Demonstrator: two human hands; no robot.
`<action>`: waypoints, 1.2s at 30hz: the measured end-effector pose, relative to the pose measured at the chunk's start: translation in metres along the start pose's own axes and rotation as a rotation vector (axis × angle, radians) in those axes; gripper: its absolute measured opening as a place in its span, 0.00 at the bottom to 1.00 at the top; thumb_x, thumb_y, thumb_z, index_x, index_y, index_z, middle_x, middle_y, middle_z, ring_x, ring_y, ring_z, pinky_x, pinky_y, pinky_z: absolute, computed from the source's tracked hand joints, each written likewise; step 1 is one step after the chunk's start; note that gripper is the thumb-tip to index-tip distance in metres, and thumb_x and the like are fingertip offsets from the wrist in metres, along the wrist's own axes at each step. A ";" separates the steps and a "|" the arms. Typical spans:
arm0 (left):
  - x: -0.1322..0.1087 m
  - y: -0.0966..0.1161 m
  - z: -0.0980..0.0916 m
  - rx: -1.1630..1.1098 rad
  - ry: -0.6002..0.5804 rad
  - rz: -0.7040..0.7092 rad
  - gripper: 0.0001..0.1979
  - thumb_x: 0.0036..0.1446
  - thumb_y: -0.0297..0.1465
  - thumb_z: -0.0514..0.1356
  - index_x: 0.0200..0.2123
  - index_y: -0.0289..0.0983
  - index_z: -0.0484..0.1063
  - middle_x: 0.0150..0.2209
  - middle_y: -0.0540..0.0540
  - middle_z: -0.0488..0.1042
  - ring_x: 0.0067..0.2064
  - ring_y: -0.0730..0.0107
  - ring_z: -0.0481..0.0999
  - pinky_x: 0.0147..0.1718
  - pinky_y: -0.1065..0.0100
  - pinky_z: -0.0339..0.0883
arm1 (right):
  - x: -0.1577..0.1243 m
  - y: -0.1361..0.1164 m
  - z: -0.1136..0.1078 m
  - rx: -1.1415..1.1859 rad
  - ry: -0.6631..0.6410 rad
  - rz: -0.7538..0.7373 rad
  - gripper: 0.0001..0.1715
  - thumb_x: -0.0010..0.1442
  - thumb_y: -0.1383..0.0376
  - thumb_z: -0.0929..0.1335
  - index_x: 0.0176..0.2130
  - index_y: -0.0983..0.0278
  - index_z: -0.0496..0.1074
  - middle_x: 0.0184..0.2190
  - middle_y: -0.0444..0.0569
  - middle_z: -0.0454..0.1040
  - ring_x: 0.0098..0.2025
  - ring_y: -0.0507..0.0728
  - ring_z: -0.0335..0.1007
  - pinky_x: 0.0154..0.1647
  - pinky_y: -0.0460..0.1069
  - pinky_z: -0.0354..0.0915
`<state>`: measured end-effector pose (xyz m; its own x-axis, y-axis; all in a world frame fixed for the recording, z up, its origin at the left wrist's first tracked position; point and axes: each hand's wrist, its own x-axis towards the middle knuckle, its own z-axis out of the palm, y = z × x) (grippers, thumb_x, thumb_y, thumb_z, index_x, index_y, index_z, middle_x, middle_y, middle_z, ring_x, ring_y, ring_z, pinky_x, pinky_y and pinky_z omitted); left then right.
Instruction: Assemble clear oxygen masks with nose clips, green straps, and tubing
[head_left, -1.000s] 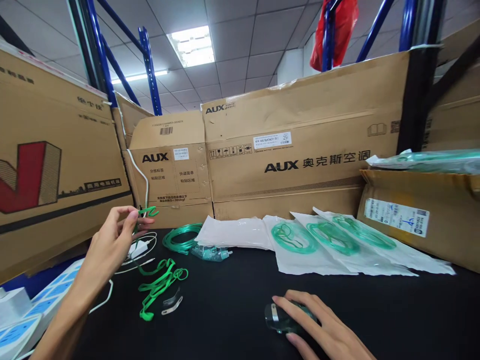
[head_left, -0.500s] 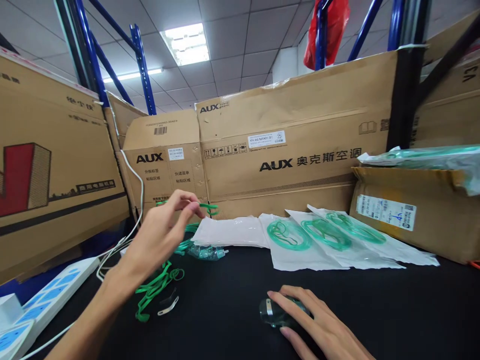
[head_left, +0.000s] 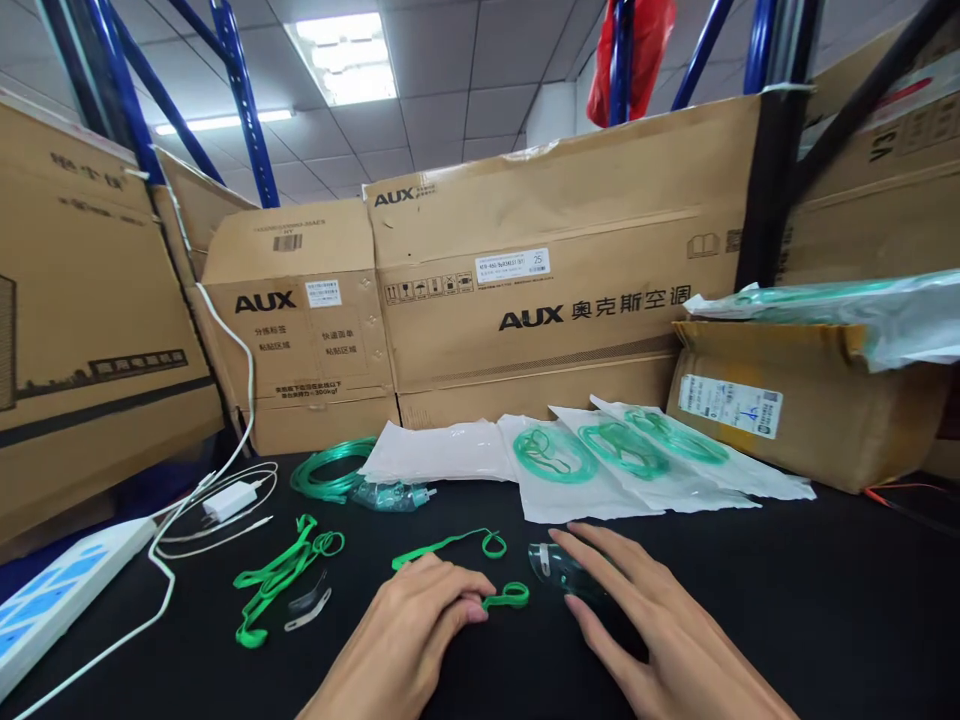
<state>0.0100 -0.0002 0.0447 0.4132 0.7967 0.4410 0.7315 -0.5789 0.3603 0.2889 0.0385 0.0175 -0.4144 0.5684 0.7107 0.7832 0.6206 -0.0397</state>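
Note:
My left hand (head_left: 409, 625) rests on the black table (head_left: 787, 600) with its fingers curled, pinching one looped end of a green elastic strap (head_left: 450, 545). The strap arcs away to a second loop just left of a clear green-tinted mask (head_left: 555, 567). My right hand (head_left: 652, 630) lies over that mask, fingers bent around it. A bundle of more green straps (head_left: 281, 575) and a small metal clip (head_left: 307, 608) lie to the left.
Sealed bags with green tubing (head_left: 600, 455) fan out at the back, beside a loose tubing coil (head_left: 326, 470). A white charger (head_left: 229, 500) and a power strip (head_left: 60, 595) sit left. Cardboard boxes (head_left: 555, 270) wall the table; one open box (head_left: 802, 410) stands right.
My left hand has come down from the air at the left to the table centre, bringing the green strap beside the mask. My right hand stays on the mask.

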 end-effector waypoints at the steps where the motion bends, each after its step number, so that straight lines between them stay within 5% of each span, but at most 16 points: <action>1: -0.001 0.001 0.001 -0.005 0.004 0.007 0.12 0.76 0.27 0.57 0.54 0.49 0.75 0.53 0.56 0.83 0.54 0.62 0.80 0.54 0.66 0.70 | 0.002 -0.003 -0.003 0.009 0.017 -0.030 0.27 0.71 0.64 0.66 0.67 0.60 0.71 0.65 0.60 0.77 0.63 0.69 0.78 0.57 0.66 0.80; 5: -0.001 0.002 0.001 -0.057 -0.028 -0.008 0.12 0.75 0.26 0.58 0.53 0.49 0.76 0.49 0.57 0.84 0.49 0.64 0.81 0.51 0.66 0.70 | 0.010 -0.021 -0.017 0.055 0.048 -0.178 0.22 0.70 0.71 0.66 0.60 0.59 0.77 0.64 0.62 0.77 0.67 0.69 0.73 0.62 0.67 0.76; 10: 0.000 0.001 -0.001 -0.038 -0.076 0.020 0.14 0.73 0.21 0.58 0.49 0.46 0.78 0.46 0.55 0.85 0.47 0.64 0.81 0.50 0.64 0.69 | 0.017 -0.038 -0.019 0.113 -0.095 -0.254 0.10 0.70 0.67 0.70 0.46 0.56 0.82 0.62 0.58 0.80 0.69 0.73 0.69 0.66 0.75 0.67; 14: -0.004 -0.002 -0.005 -0.020 -0.069 0.022 0.14 0.73 0.22 0.56 0.45 0.45 0.78 0.44 0.54 0.85 0.45 0.64 0.81 0.49 0.65 0.69 | 0.018 -0.039 -0.017 0.119 -0.188 -0.250 0.11 0.67 0.72 0.71 0.38 0.58 0.81 0.63 0.56 0.79 0.71 0.73 0.66 0.68 0.79 0.61; 20: -0.013 -0.011 -0.012 0.000 -0.021 -0.052 0.14 0.76 0.25 0.53 0.44 0.47 0.75 0.44 0.53 0.83 0.46 0.63 0.80 0.47 0.64 0.69 | 0.020 -0.032 -0.028 0.030 -0.283 -0.288 0.09 0.61 0.74 0.73 0.36 0.59 0.81 0.62 0.58 0.78 0.71 0.77 0.66 0.67 0.80 0.61; 25: -0.015 -0.009 -0.017 0.084 0.030 -0.044 0.13 0.75 0.25 0.53 0.44 0.47 0.75 0.46 0.52 0.82 0.48 0.60 0.80 0.48 0.61 0.70 | 0.018 -0.033 -0.035 0.061 -0.259 -0.258 0.14 0.63 0.77 0.70 0.40 0.58 0.80 0.59 0.54 0.81 0.70 0.69 0.68 0.71 0.73 0.59; 30: -0.006 0.009 0.010 0.150 0.056 0.119 0.16 0.68 0.30 0.67 0.55 0.49 0.74 0.54 0.50 0.83 0.51 0.56 0.81 0.47 0.59 0.73 | 0.014 -0.034 -0.029 0.156 -0.243 -0.242 0.14 0.68 0.73 0.69 0.42 0.56 0.81 0.55 0.51 0.83 0.67 0.66 0.73 0.71 0.72 0.60; 36: 0.001 0.010 0.049 0.139 0.080 0.122 0.09 0.64 0.22 0.67 0.39 0.43 0.75 0.42 0.54 0.83 0.42 0.59 0.79 0.41 0.61 0.67 | 0.014 -0.033 -0.027 0.150 -0.241 -0.233 0.13 0.69 0.71 0.69 0.43 0.56 0.82 0.55 0.51 0.83 0.68 0.68 0.71 0.72 0.75 0.58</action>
<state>0.0440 0.0036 0.0085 0.4631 0.7026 0.5403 0.7489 -0.6362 0.1855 0.2696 0.0111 0.0483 -0.6852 0.5021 0.5276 0.5856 0.8105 -0.0109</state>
